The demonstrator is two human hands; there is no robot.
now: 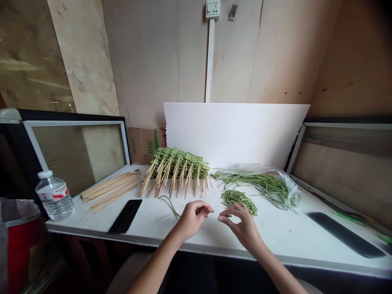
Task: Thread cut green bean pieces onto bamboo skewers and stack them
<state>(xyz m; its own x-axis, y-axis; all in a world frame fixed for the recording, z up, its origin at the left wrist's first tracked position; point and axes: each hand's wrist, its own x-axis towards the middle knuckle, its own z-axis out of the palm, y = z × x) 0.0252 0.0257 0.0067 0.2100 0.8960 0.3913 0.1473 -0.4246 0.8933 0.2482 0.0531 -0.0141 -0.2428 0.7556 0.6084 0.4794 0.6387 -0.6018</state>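
Two hands over the near edge of the desk [275, 243], side by side, not touching. Left hand [190, 220]: fingers curled, tips toward the other hand; cannot tell whether anything is gripped. Right hand [244, 228]: thumb and forefinger pinching a short green piece [229, 216]. One long green stalk [170, 203] on the desktop, curving in behind the left hand; contact unclear. To its left, a black phone [125, 216], lying flat; far right, a dark flat object [344, 234].

Just beyond the right hand, a loose heap of cut green pieces [234, 198]. Left side: water bottle [56, 200], upright, white cap; near it, bare wooden sticks [114, 185] in a spread bunch.

Farther back, centre: stacked green skewers [180, 161], stick ends toward the person. Right of these, long green stalks [263, 181] partly in a clear plastic bag [292, 192]. Behind: cardboard box [142, 143], upright white board [235, 130], then wall socket [212, 9].
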